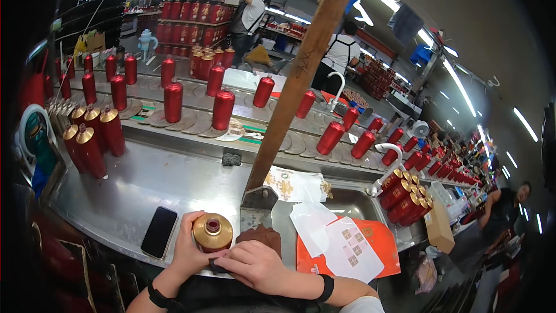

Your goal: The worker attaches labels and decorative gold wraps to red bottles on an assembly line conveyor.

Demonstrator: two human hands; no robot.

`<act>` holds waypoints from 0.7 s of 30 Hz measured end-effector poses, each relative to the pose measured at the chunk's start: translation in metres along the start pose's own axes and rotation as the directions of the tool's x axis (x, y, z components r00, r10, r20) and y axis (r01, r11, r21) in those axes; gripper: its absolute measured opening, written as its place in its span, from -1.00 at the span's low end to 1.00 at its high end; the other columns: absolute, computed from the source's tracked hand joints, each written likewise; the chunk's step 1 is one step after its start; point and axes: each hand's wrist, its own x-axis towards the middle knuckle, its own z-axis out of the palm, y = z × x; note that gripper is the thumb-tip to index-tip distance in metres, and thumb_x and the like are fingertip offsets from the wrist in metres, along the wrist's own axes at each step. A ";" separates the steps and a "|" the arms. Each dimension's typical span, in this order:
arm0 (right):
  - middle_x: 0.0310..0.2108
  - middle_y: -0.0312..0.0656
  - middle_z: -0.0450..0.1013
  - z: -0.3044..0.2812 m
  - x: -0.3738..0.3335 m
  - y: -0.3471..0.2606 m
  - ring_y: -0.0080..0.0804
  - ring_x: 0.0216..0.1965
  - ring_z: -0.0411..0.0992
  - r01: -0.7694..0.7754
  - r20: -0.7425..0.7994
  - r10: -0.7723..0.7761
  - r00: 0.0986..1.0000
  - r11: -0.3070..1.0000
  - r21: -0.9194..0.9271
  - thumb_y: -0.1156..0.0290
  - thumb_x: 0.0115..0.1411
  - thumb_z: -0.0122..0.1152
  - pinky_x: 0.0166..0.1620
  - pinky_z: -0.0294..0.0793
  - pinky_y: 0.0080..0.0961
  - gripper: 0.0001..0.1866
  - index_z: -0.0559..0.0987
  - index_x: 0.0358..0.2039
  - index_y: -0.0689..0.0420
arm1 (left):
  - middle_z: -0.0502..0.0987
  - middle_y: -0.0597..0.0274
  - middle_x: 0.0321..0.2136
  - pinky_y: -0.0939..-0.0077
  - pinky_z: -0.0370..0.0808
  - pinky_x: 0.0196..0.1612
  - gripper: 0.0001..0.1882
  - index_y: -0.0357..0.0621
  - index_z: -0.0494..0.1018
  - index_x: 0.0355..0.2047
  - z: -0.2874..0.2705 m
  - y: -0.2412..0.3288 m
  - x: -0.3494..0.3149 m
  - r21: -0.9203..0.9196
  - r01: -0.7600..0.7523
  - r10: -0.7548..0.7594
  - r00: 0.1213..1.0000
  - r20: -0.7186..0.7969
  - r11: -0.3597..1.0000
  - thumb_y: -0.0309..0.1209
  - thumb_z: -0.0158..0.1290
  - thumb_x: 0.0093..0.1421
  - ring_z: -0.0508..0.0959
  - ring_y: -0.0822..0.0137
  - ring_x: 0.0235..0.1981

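Observation:
A red bottle (212,233) with a gold shoulder and an open, uncapped neck stands at the near edge of the steel counter. My left hand (190,250) is wrapped round its left side. My right hand (255,264) is closed at the bottle's lower right, fingertips pressed together on a small dark piece whose kind I cannot make out. Just behind that hand lies a crumpled brown cloth (263,236). To the left, a black phone (159,232) lies flat on the counter. The bottle's lower body is hidden by my hands.
Gold-topped red bottles (90,148) cluster at the left; more (402,197) stand beside the sink (353,200). A wooden post (295,81) rises ahead. Beyond it a conveyor (197,130) carries red bottles. White sheets and an orange sheet (379,243) lie at the right. Other people stand farther off.

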 end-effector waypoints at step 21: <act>-0.30 -0.07 0.45 0.003 0.006 -0.008 -0.15 -0.09 0.54 -0.256 0.074 0.246 0.966 0.944 0.207 0.64 -0.07 0.32 -0.15 0.55 -0.33 -0.52 0.62 -0.06 0.06 | 0.47 0.01 -0.02 0.29 0.45 0.09 -0.02 -0.18 0.22 0.15 -0.021 -0.008 0.008 0.048 -0.054 0.045 0.984 0.171 0.997 -0.22 0.49 -0.26 0.52 0.06 0.01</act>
